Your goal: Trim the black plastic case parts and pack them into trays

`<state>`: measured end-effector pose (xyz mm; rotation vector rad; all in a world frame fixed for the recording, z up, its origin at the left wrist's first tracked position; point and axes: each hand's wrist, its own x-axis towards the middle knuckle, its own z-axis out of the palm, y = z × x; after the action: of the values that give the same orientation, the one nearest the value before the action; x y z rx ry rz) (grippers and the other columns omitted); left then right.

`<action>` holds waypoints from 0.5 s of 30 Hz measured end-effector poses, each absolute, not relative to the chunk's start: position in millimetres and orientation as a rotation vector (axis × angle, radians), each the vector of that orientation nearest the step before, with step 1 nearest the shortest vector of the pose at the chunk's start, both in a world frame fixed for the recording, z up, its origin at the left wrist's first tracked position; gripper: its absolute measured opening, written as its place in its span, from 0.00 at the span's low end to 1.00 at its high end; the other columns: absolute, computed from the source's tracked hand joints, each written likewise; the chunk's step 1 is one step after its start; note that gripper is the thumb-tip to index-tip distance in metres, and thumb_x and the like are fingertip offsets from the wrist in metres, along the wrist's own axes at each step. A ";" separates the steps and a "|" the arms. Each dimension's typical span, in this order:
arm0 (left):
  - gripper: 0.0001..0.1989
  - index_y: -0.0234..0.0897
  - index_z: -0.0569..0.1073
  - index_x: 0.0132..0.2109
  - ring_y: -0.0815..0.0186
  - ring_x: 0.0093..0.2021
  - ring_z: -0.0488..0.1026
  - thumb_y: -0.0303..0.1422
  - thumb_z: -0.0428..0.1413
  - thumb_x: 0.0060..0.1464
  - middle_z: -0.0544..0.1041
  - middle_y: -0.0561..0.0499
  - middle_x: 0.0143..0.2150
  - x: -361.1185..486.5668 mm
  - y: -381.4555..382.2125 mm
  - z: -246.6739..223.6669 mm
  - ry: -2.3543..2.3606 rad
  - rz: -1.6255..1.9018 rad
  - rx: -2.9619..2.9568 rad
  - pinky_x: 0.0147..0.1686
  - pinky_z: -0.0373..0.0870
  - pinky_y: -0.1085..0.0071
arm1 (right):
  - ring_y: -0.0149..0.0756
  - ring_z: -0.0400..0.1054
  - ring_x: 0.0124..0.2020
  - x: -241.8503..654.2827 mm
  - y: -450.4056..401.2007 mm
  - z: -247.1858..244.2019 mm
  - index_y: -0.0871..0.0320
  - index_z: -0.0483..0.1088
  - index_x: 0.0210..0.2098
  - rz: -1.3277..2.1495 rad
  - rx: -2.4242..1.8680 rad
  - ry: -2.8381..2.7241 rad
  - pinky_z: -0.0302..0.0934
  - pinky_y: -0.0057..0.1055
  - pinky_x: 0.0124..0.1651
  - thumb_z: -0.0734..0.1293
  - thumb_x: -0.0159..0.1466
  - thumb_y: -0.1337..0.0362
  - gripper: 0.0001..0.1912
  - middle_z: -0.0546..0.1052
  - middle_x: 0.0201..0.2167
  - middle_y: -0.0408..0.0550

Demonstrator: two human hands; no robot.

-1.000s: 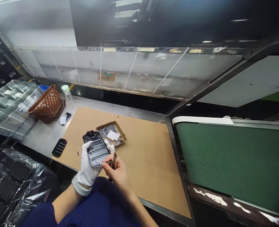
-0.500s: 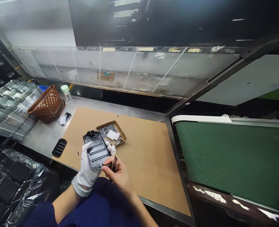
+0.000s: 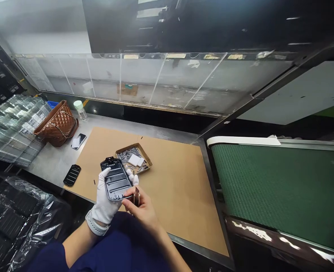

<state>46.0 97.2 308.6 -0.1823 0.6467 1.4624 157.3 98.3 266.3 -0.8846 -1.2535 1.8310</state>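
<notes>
A black slotted plastic panel (image 3: 116,178) with rounded ends lies tilted in my left hand (image 3: 104,200), which wears a white glove and grips it by both long edges. My bare right hand (image 3: 144,209) is at the panel's lower right corner, its fingers closed around a small dark brown tool (image 3: 136,196) whose kind I cannot make out. The tool's working end is hidden by my fingers. Just behind the panel, a shallow cardboard tray (image 3: 147,158) holds many small dark strips and white pieces.
Brown cardboard (image 3: 178,181) covers the metal table. Another black panel (image 3: 72,175) lies at its left edge, near a phone (image 3: 82,139), a brown quilted handbag (image 3: 57,124) and a bottle (image 3: 80,110). Wrapped black panels (image 3: 11,223) are at lower left; a green conveyor belt (image 3: 277,189) runs at right.
Both hands keep their hold, with the panel and tool in nearly the same place. The panel's tilt differs very slightly, and the whole view has shifted a little.
</notes>
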 end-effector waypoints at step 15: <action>0.06 0.32 0.76 0.33 0.71 0.28 0.75 0.27 0.54 0.56 0.79 0.50 0.30 40.9 99.0 299.9 1.000 1.502 -0.178 0.33 0.72 0.77 | 0.22 0.48 0.12 151.9 95.3 260.4 0.59 0.68 0.25 1.849 -1.010 -1.012 0.43 0.23 0.15 0.71 0.49 0.41 0.26 0.60 0.10 0.34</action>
<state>40.9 99.0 299.9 -0.1779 0.9995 1.5021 151.9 95.3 260.4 -1.0102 -1.0123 1.8489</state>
